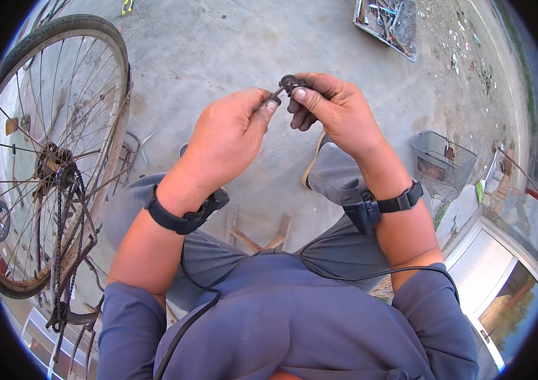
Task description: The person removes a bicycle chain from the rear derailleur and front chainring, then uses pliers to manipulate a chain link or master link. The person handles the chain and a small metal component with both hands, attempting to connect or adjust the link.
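In front of me, both hands come together over the concrete floor (199, 57). My left hand (231, 126) is closed, its thumb and forefinger pinching a thin metal rod (278, 92) that slants up to the right. The rod's tip meets a small, dark, greasy metal part (290, 82), rounded at its upper end, whose kind I cannot make out. My right hand (338, 111) grips this part between thumb and fingers, and the fingertips are black with grease. The fingers hide some of the part and the rod's lower end.
On the left stands a bicycle wheel (121, 57) with a chain (60, 234) beside its hub. A tray (402, 52) of tools lies at the far right, yellow-handled pliers (127, 7) at the far left. A wire basket (443, 161) stands right, above a white-framed door (484, 278).
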Demonstrator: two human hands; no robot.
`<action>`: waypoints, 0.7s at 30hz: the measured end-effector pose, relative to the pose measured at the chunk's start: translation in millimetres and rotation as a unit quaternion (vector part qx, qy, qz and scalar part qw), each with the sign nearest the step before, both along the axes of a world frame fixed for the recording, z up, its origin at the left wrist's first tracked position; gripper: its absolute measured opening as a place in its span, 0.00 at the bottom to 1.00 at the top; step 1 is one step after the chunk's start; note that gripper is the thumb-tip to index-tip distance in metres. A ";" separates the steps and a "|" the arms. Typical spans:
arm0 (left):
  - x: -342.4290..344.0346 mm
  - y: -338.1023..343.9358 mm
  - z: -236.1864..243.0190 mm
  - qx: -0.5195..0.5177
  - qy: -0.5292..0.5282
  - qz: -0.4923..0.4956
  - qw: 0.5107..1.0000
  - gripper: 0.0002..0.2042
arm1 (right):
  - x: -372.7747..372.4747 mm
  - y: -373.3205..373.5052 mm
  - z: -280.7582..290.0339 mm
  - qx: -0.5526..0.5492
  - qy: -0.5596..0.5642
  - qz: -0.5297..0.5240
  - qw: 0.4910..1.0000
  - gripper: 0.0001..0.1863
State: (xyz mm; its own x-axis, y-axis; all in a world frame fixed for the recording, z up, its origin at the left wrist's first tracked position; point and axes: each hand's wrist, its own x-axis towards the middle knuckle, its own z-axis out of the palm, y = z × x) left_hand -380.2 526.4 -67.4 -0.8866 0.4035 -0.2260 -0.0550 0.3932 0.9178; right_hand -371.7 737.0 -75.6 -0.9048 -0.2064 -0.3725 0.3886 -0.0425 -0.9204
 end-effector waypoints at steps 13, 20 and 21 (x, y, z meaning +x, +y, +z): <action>0.6 -6.2 1.8 -0.026 0.130 -0.031 0.991 0.10 | 0.7 -2.0 7.4 -0.072 -0.020 0.006 0.997 0.15; -0.2 -4.3 3.4 -0.050 0.174 -0.040 0.983 0.08 | 2.9 -4.9 9.4 -0.034 0.000 0.001 0.999 0.13; -0.8 -3.9 3.1 -0.049 0.180 -0.039 0.982 0.08 | 3.2 -5.3 9.6 -0.028 0.002 -0.001 1.000 0.13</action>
